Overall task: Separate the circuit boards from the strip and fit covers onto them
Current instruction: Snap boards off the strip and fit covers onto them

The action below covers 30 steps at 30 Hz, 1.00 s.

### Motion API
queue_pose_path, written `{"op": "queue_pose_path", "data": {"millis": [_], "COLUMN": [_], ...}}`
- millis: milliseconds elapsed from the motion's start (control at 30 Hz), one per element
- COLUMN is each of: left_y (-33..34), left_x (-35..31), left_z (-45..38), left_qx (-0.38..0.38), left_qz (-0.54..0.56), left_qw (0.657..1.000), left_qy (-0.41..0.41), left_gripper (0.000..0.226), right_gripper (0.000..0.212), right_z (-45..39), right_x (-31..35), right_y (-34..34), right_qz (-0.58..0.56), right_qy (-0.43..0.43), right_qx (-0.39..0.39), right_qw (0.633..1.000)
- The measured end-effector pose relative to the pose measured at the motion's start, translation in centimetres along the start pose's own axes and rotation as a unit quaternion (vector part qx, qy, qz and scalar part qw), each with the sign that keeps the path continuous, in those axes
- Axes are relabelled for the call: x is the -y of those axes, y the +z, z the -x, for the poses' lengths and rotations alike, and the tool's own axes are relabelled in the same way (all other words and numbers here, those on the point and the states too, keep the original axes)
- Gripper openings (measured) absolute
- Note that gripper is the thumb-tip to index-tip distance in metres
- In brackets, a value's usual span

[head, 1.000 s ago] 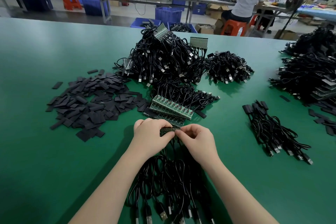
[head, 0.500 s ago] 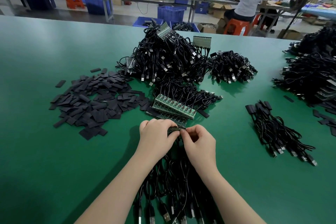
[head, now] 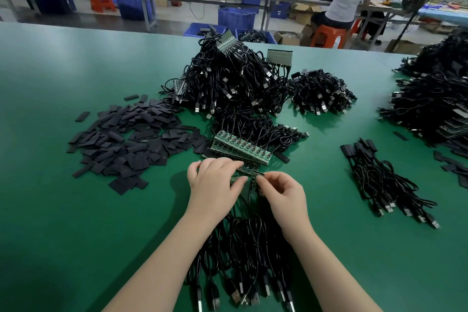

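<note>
At the bottom centre of the frame a bundle of glossy black cables [head: 243, 261] with metal USB plugs runs out of view past the lower edge, partly hidden beneath both forearms. Just above it, the left hand [head: 215, 185] curls over a green strip of circuit boards [head: 234, 179], covering most of it, so only a sliver shows by the thumb; its grip is closed on that strip. The right hand [head: 283, 192] pinches a small dark piece [head: 258, 175] at the strip's right end between thumb and forefinger; whether that piece is a board or a cable end is too small to tell. Directly behind the hands lies a stack of longer board strips [head: 240, 147], green with rows of tiny components. To the left, flat matte black covers [head: 126, 144] lie scattered in a loose heap on the smooth green surface [head: 63, 210]. At the right, a slim bundle of finished leads [head: 385, 182] lies apart. Further back, centre, rises a tangled cable mound [head: 233, 81] with board strips poking out, and a smaller pile [head: 321, 94] lies beside it. At the right edge another heap [head: 435, 104] is cut off.
</note>
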<state>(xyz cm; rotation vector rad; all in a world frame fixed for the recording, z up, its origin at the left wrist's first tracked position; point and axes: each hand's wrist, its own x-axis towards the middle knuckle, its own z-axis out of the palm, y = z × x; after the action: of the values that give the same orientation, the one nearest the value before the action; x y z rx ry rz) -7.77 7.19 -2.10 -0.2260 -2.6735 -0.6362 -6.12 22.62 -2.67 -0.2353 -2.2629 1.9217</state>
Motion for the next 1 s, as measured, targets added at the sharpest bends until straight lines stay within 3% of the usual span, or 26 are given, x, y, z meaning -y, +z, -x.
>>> {"op": "queue_pose_path", "data": {"millis": [100, 200, 300, 833, 1000], "left_y": [-0.6, -0.9, -1.2, -0.6, -0.5], "left_x": [-0.3, -0.5, -0.7, -1.2, -1.4], "left_z": [-0.2, -0.3, -0.2, 0.0, 0.1], "left_qx": [0.017, 0.061, 0.092, 0.067, 0.055], "left_qz": [0.087, 0.241, 0.318, 0.407, 0.414], "left_qw": [0.996, 0.967, 0.941, 0.903, 0.897], "left_qy": [-0.003, -0.049, -0.078, -0.118, -0.142], "left_gripper": [0.025, 0.014, 0.016, 0.026, 0.014], "right_gripper": [0.007, 0.008, 0.012, 0.015, 0.015], "right_z": [-0.3, -0.4, -0.5, 0.1, 0.0], "right_x": [0.6, 1.1, 1.5, 2.9, 3.2], "right_y": [-0.7, -1.2, -1.3, -0.9, -0.5], "right_qz": [-0.027, -0.019, -0.003, 0.055, 0.07], "right_qy": [0.006, -0.011, -0.031, -0.078, -0.068], "right_qx": [0.04, 0.063, 0.067, 0.011, 0.002], "right_qw": [0.999, 0.998, 0.997, 0.995, 0.995]}}
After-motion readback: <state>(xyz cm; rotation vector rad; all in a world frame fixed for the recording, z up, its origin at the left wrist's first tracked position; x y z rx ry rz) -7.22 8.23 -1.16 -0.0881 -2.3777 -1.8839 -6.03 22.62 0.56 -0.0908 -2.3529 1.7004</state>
